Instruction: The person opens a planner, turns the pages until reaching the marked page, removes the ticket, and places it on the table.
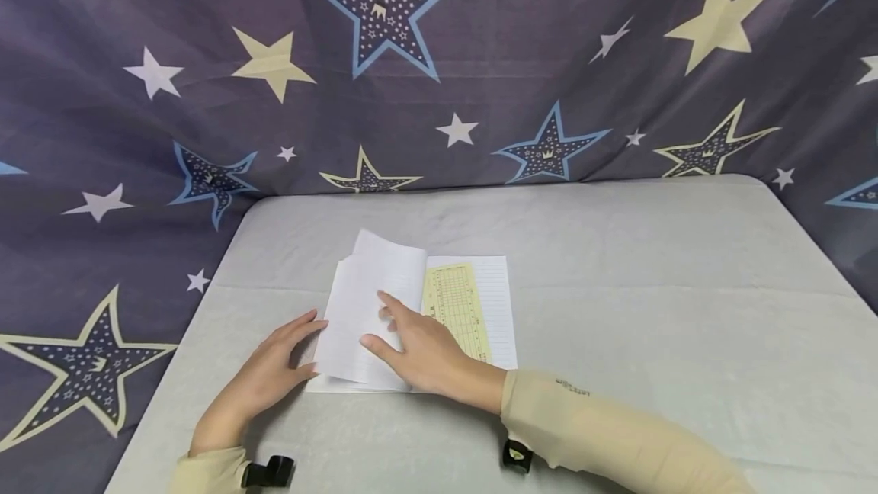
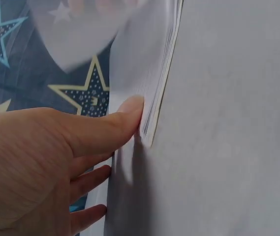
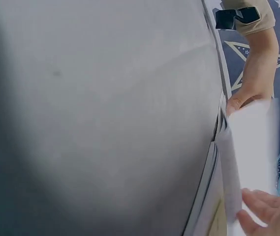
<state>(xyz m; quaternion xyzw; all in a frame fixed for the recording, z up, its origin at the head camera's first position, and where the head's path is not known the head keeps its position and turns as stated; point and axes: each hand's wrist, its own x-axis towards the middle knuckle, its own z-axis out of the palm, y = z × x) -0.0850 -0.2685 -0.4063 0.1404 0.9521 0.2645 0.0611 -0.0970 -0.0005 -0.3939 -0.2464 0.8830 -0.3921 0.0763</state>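
An open notebook (image 1: 497, 311) with lined white pages lies on a grey-covered surface. On its right-hand page rests a yellow printed slip (image 1: 456, 303) with a grid. A loose-standing white page (image 1: 387, 254) is lifted at its top and lies toward the left side. My right hand (image 1: 425, 349) is over this page, its fingers spread and touching the paper; the page looks blurred in the right wrist view. At the left edge of the notebook is my left hand (image 1: 267, 372). Its thumb (image 2: 130, 110) presses on the page edges near the corner, its other fingers extended beside them.
The grey padded surface (image 1: 652, 311) stretches around the notebook. Behind it and at its sides hangs a dark cloth (image 1: 521, 59) printed with stars. Black bands with small devices (image 1: 270, 471) are worn at both wrists, over beige sleeves (image 1: 610, 433).
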